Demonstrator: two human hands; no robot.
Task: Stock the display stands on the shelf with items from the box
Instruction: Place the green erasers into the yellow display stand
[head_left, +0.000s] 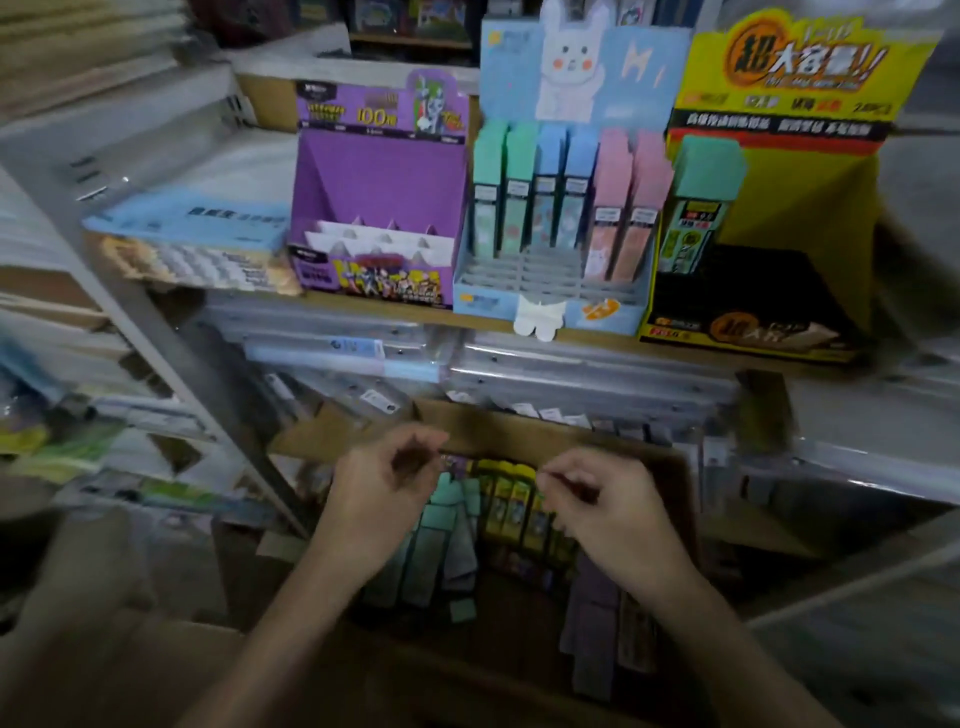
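Observation:
A cardboard box (519, 434) stands below the shelf and holds several slim packs: teal ones (434, 540), yellow ones (506, 496) and grey-purple ones (592, 623). My left hand (384, 488) and my right hand (602, 504) hover over the box with fingers loosely curled, holding nothing. On the shelf stand three displays: a purple stand (379, 208) with bare slots, a light-blue rabbit stand (561, 218) with green, blue and pink packs in its back row, and a yellow-black stand (779, 208) with one teal-capped pack (698, 208).
The wooden shelf edge (395, 309) runs under the stands. Flat stationery packs (202, 244) lie left of the purple stand. Clear plastic folders (571, 374) are stacked under the shelf. A grey metal upright (171, 358) slants down at the left.

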